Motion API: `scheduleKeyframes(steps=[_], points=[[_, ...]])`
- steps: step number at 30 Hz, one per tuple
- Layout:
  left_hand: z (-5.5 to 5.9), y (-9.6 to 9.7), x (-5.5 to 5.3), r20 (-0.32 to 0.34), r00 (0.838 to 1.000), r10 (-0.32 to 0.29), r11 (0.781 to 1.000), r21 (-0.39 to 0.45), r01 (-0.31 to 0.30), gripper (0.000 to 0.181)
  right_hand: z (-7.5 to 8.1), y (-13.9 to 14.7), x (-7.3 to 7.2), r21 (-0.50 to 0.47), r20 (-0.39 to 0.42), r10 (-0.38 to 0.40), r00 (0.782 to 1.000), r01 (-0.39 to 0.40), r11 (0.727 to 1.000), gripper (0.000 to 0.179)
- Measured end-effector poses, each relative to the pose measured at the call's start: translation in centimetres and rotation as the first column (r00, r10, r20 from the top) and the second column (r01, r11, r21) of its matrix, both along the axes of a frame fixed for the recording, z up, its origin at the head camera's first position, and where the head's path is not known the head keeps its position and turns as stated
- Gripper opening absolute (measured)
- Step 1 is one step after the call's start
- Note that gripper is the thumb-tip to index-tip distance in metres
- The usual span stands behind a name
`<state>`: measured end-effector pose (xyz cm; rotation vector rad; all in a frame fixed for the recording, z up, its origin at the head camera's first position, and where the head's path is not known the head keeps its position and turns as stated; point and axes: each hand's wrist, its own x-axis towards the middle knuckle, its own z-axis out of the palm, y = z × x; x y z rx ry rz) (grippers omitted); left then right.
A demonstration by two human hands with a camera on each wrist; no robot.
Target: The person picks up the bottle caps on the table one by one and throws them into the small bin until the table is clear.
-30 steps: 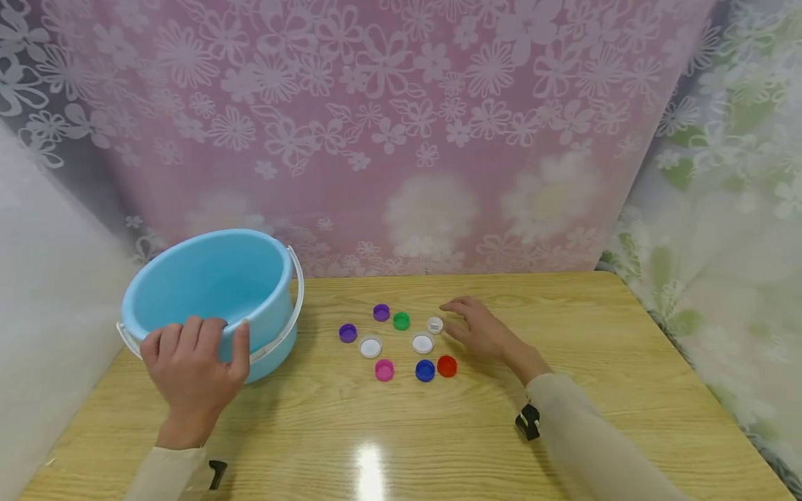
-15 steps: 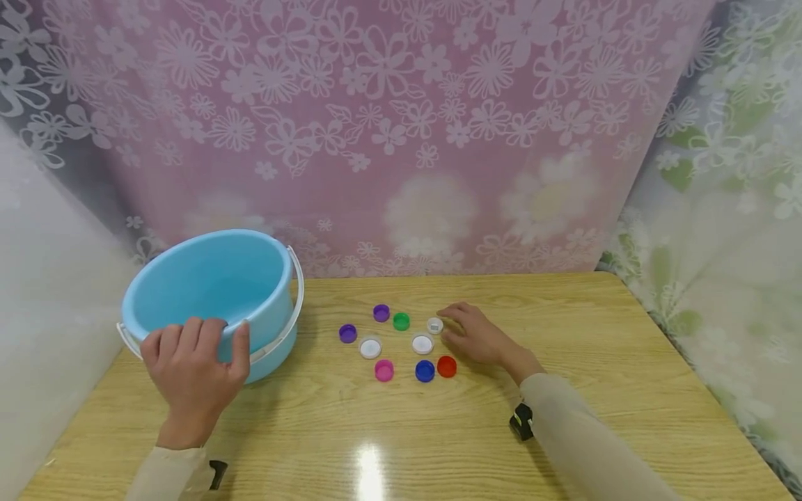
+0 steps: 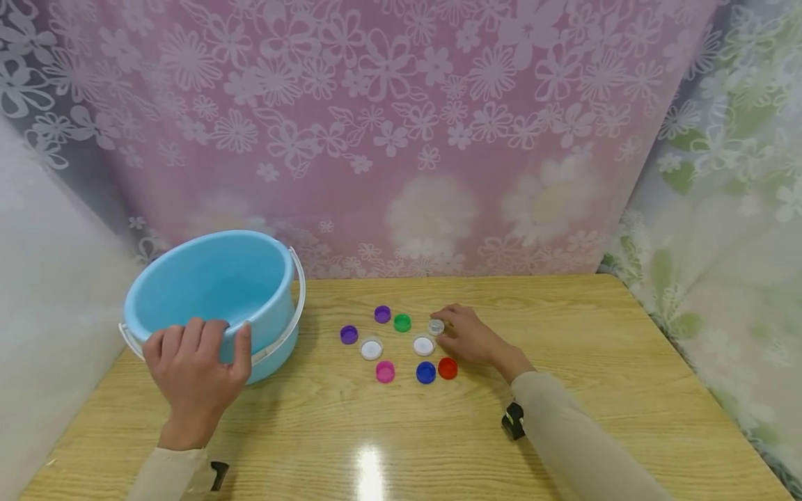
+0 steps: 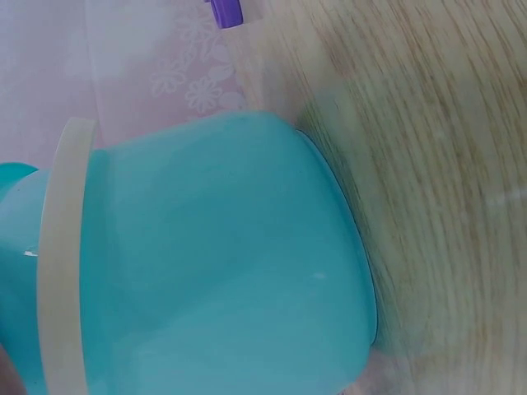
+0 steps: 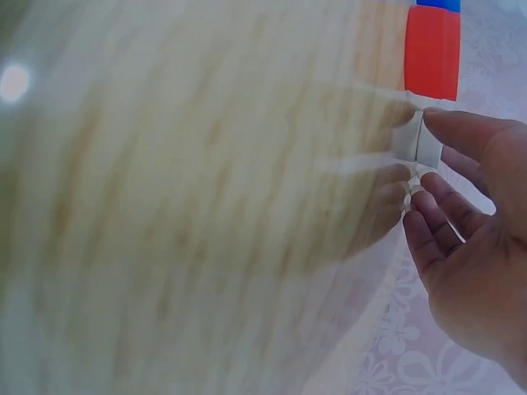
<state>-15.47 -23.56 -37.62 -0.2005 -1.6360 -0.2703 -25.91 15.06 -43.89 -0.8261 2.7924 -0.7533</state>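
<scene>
A light blue bucket (image 3: 276, 316) with a white handle (image 3: 303, 285) stands at the table's left. My left hand (image 3: 194, 379) grips its near rim, thumb and fingers over the edge. The left wrist view shows the bucket's side wall (image 4: 222, 255) and base on the table. My right hand (image 3: 470, 337) has its thumb and bent fingers at a small clear bottle cap (image 3: 436, 326), pinching it at the table surface. In the right wrist view a white-centred cap (image 5: 427, 144) shows by the thumb, near the red cap (image 5: 432, 53).
Other caps lie about the table's middle: purple (image 3: 349, 335), another purple (image 3: 382, 314), green (image 3: 402, 322), pink (image 3: 385, 371), blue (image 3: 426, 372), and a second white-centred cap (image 3: 372, 348). A pink flowered curtain (image 3: 376, 174) hangs behind the table (image 3: 301, 445).
My right hand has moved slightly left, and its fingers have drawn in around the small clear cap. My left hand and the bucket stay as they were.
</scene>
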Motion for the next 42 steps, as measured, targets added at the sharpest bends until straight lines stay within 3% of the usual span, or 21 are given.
scheduleKeyframes(steps=[12,20,32,42], points=[[-0.2,-0.2,0.1,0.016,1.0,0.008,1.0,-0.013,-0.008,0.042,-0.3,-0.3,0.0,-0.065,0.039,-0.123,0.992,0.125,0.99,0.034],[-0.2,-0.1,0.1,0.013,1.0,0.009,1.0,-0.015,-0.009,0.043,-0.4,-0.2,-0.1,-0.116,0.083,-0.134,0.987,0.143,0.983,0.03],[0.0,0.0,0.1,0.008,1.0,0.002,1.0,-0.015,-0.002,0.042,0.2,0.6,-0.1,-0.116,0.043,-0.198,0.979,0.202,0.973,0.038],[0.0,-0.1,0.1,0.013,1.0,0.003,1.0,-0.016,-0.003,0.043,1.8,0.8,-0.5,-0.208,-0.016,-0.242,0.97,0.234,0.95,0.04]])
